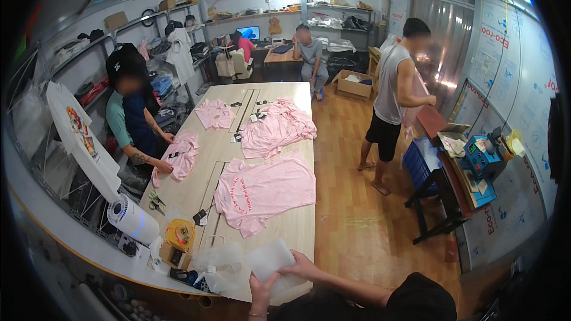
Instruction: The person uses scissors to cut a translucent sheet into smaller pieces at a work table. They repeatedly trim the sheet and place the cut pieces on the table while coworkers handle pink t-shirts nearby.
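Note:
At the near end of the table, my left hand (262,290) and my right hand (302,266) both grip a whitish, translucent folded sheet (270,258). Whether it is paper or plastic I cannot tell. The left fingers close on its lower edge, while the right ones pinch its right side. Just left of it lie clear plastic bags (219,261) on the table. Beyond my hands a pink T-shirt (270,190) with red lettering is spread flat on the light wooden table (199,187).
More pink shirts (278,128) with black tags are heaped farther back. Scissors (156,199), a yellow basket (179,235) and a white cylindrical device (132,220) line the left edge. One person (134,113) handles a shirt at left; another (395,95) stands at right beside a heat-press machine (485,157).

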{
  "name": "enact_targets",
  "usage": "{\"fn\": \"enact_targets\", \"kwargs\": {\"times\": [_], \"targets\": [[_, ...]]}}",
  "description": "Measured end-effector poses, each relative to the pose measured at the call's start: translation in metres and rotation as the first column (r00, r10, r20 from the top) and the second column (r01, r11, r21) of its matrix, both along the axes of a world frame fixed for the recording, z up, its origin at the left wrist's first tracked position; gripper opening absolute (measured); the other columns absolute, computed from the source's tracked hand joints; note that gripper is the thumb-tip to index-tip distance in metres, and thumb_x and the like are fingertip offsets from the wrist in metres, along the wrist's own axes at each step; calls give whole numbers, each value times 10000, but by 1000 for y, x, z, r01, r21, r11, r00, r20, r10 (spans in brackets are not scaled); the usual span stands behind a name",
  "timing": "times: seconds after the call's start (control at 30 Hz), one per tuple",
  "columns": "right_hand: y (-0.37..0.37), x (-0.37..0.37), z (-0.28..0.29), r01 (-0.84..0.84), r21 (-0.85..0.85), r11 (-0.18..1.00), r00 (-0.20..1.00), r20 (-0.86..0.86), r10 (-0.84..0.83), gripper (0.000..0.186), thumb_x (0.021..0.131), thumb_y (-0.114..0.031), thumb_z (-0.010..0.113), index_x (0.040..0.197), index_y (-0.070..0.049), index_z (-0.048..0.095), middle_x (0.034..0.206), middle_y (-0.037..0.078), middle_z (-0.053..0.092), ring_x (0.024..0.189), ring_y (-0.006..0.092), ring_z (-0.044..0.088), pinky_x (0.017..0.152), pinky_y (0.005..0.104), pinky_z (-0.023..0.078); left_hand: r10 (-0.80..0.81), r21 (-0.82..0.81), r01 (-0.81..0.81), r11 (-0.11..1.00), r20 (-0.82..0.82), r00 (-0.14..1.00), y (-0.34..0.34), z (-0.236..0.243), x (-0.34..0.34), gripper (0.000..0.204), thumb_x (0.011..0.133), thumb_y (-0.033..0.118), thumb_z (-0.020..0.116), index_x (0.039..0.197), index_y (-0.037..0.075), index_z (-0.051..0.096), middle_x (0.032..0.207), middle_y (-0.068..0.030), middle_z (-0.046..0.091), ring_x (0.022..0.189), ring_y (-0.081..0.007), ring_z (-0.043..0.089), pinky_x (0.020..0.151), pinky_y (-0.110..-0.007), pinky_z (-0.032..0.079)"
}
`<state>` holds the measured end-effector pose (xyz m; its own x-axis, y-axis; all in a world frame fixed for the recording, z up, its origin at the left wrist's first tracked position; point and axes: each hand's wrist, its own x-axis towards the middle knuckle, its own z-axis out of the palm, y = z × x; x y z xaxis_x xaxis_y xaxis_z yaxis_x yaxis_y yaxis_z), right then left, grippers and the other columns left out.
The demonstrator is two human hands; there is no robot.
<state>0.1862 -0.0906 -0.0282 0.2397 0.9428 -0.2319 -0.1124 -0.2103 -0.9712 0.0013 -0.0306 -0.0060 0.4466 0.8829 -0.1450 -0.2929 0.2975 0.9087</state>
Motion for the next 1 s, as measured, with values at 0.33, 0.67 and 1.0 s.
{"fn": "enact_targets", "kwargs": {"times": [0.33, 0.67, 1.0], "targets": [[-1, -2, 3, 6, 16, 1000, 997, 76, -7, 719, 861, -197, 906, 1468, 14, 584, 1315, 137, 714, 1215, 211, 679, 1054, 371, 544, -86, -60, 84, 995, -32, 996, 6, -1, -7, 573, 852, -60, 833, 1365, -27, 580, 1239, -114, 713, 1069, -210, 735, 911, -352, 639], [-3, -2, -3, -1, 65, 998, 949, 314, -20, 685, 873, -239, 892, 1454, -8, 612, 1286, 140, 734, 1186, 219, 700, 1038, 390, 561, -82, -131, 69, 989, -90, 993, 14, -22, -10, 617, 845, -34, 846, 1398, -20, 573, 1257, -107, 715, 1125, -228, 718, 987, -366, 601], [-3, -6, 7, -23, -52, 998, 989, 146, 30, 805, 835, -255, 934, 1509, -1, 573, 1355, 165, 713, 1250, 242, 684, 1074, 394, 551, -73, -46, 69, 997, -103, 992, 5, -12, -13, 557, 847, -27, 853, 1338, -39, 592, 1217, -119, 725, 1055, -207, 732, 892, -361, 622]]}}
